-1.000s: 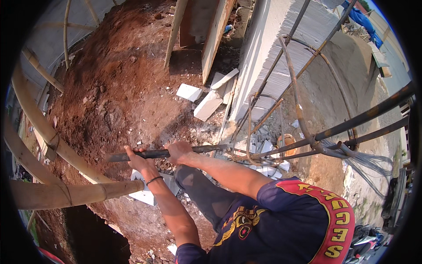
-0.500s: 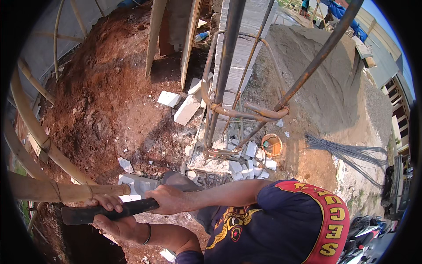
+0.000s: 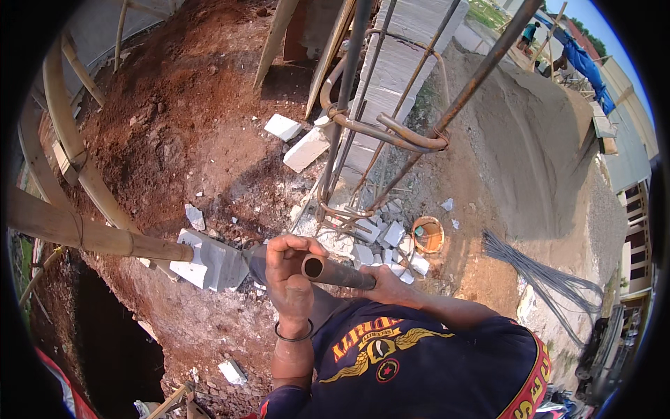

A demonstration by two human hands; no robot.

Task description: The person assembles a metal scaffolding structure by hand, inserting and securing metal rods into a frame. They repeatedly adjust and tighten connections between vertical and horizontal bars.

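Note:
My right hand (image 3: pixel 386 285) is closed round the far-right end of a short, dark, rusty pipe (image 3: pixel 345 274). The pipe's hollow mouth is turned up toward me. Beside that mouth is my left hand (image 3: pixel 289 279), a black band on its wrist, palm toward the pipe, with fingers bent but apart. Whether its palm touches the pipe, I cannot tell. Just beyond both hands rises a column frame of steel bars (image 3: pixel 340 115) with bent bar ties (image 3: pixel 394 136) wired on. Behind my left hand, a pale grey block (image 3: pixel 209 260) lies on the soil.
Bamboo poles (image 3: pixel 105 237) jut in from the left above a dark pit (image 3: pixel 118 335). Broken white blocks (image 3: pixel 307 149) and an orange bucket (image 3: pixel 428 234) lie around the column base. A bundle of thin bars (image 3: pixel 537 269) and a sand heap (image 3: pixel 530 146) are at right.
The pipe has swung from the left to in front of my chest, its open end now facing up. My left hand has come off its underside and moved right; my right hand still grips it.

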